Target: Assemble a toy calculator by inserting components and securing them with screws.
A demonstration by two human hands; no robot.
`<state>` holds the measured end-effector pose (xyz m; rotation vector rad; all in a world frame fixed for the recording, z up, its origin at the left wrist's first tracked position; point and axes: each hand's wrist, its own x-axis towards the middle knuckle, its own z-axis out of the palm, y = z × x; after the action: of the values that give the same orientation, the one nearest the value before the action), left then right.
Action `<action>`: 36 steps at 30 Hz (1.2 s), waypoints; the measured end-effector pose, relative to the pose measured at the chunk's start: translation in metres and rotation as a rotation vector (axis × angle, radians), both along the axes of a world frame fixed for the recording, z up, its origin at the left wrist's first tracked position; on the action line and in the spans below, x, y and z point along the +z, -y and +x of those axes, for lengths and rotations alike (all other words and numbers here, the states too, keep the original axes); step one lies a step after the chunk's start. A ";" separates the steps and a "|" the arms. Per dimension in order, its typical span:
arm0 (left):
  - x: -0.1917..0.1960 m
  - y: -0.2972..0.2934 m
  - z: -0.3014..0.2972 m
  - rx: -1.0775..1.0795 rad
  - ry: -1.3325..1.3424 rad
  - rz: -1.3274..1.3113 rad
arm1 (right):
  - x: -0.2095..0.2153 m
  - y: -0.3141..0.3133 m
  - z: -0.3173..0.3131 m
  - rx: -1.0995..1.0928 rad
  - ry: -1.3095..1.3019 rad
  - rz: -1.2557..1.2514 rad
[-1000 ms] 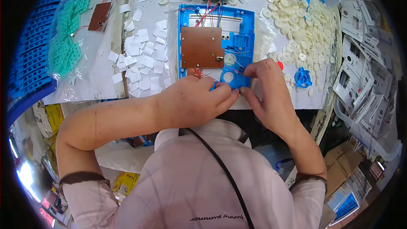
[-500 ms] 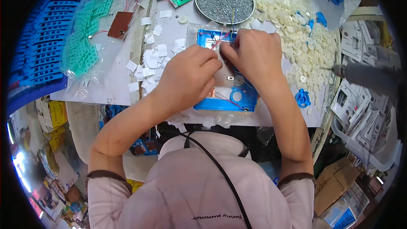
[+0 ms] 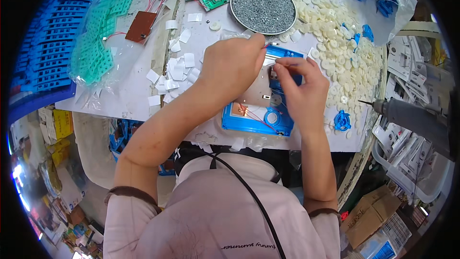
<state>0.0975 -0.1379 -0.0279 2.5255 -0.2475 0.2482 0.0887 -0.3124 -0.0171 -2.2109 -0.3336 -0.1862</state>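
Observation:
A blue plastic housing (image 3: 256, 121) lies on the white worktop with a pale board (image 3: 256, 93) and thin red wires (image 3: 254, 116) in it. My left hand (image 3: 230, 67) reaches over its upper end, fingers curled and pinching the board's top edge beside a pink-tipped bit. My right hand (image 3: 299, 91) rests on the housing's right side, thumb and forefinger pinched on a small part against the board; what that part is I cannot tell. Both hands hide the housing's upper half.
A round tin of screws (image 3: 262, 7) stands just beyond the hands, with a heap of white plastic discs (image 3: 335, 57) to the right. White paper squares (image 3: 177, 72), bagged green parts (image 3: 96, 48) and stacked blue trays (image 3: 43, 43) lie left. An electric screwdriver (image 3: 407, 115) hangs right.
Both hands have moved from the housing's near edge up to its far end. The near end, with the red wires, now shows. The brown board face is no longer seen.

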 end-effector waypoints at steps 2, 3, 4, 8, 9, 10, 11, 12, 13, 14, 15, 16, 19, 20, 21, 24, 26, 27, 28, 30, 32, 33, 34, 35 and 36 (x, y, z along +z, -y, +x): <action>-0.005 -0.004 -0.006 -0.001 0.071 -0.178 | 0.001 -0.002 -0.005 0.075 0.201 -0.147; -0.007 -0.006 -0.009 -0.001 0.096 -0.259 | 0.001 -0.006 -0.005 0.110 0.239 -0.195; -0.008 -0.009 -0.013 -0.001 0.121 -0.341 | 0.001 -0.010 -0.005 0.145 0.277 -0.242; -0.002 -0.014 -0.026 0.069 0.185 -0.495 | -0.002 -0.009 -0.002 0.302 0.257 -0.254; -0.003 -0.015 -0.027 0.087 0.193 -0.475 | -0.001 -0.006 -0.001 0.351 0.236 -0.234; -0.005 -0.016 -0.028 0.105 0.202 -0.455 | 0.000 -0.003 0.000 0.373 0.223 -0.221; -0.007 -0.017 -0.029 0.122 0.210 -0.435 | 0.001 0.001 0.001 0.395 0.210 -0.208; -0.009 -0.018 -0.028 0.141 0.178 -0.450 | 0.002 0.003 0.002 0.414 0.196 -0.195; -0.011 -0.020 -0.027 0.159 0.146 -0.464 | 0.004 0.004 0.003 0.443 0.171 -0.202; -0.013 -0.021 -0.027 0.177 0.114 -0.479 | 0.008 0.004 0.004 0.472 0.145 -0.210; -0.015 -0.022 -0.027 0.175 0.026 -0.558 | 0.014 0.006 0.006 0.497 0.121 -0.219; -0.016 -0.027 -0.029 0.178 -0.062 -0.631 | 0.022 0.007 0.009 0.547 0.124 -0.259; -0.018 -0.030 -0.030 0.154 -0.195 -0.817 | 0.039 0.009 0.015 0.609 0.086 -0.295; -0.018 -0.031 -0.031 0.142 -0.216 -0.873 | 0.038 0.006 0.022 0.577 0.042 -0.250; -0.020 -0.030 -0.031 0.140 -0.182 -0.862 | 0.037 0.003 0.028 0.543 -0.003 -0.207; -0.021 -0.024 -0.028 0.147 -0.089 -0.879 | 0.014 -0.026 0.030 0.338 0.093 -0.319; -0.021 -0.017 -0.029 0.181 -0.042 -0.951 | 0.006 -0.039 0.031 0.299 0.067 -0.383; -0.021 -0.018 -0.030 0.173 -0.048 -0.973 | 0.004 -0.041 0.031 0.284 0.034 -0.347; -0.022 -0.018 -0.031 0.165 -0.054 -0.996 | 0.003 -0.042 0.031 0.269 0.001 -0.311; -0.022 -0.020 -0.031 0.148 -0.043 -1.007 | 0.003 -0.042 0.031 0.253 -0.053 -0.233; -0.023 -0.022 -0.031 0.130 -0.010 -0.985 | 0.006 -0.039 0.030 0.251 -0.096 -0.148; -0.024 -0.022 -0.032 0.125 -0.032 -1.006 | 0.009 -0.039 0.029 0.217 -0.158 -0.072; -0.026 -0.022 -0.032 0.119 -0.055 -1.028 | 0.012 -0.039 0.029 0.182 -0.220 0.004; -0.027 -0.023 -0.033 0.112 -0.078 -1.049 | 0.013 -0.038 0.029 0.146 -0.282 0.081; -0.025 -0.025 -0.033 0.116 -0.100 -1.035 | 0.012 -0.038 0.028 0.128 -0.273 0.132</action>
<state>0.0643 -0.1125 -0.0532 1.5162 0.0709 0.2159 0.1164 -0.2746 -0.0050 -2.0444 -0.3005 0.1579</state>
